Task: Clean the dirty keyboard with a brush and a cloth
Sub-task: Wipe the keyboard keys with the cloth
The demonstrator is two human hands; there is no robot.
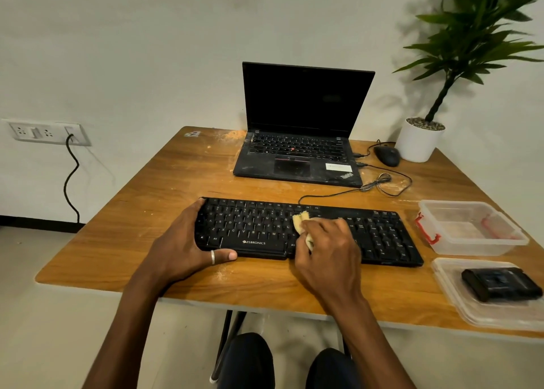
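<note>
**Cloth pressed on the keyboard**

Your right hand (326,241) has its grip pinched on the yellow cloth (300,221), pressing it onto the keyboard (379,235) mid-deck. Left of that grip, your left hand (188,241) clamps the keyboard's left end, thumb on the front edge. The keyboard lies flat on the tabletop (164,176).
</note>
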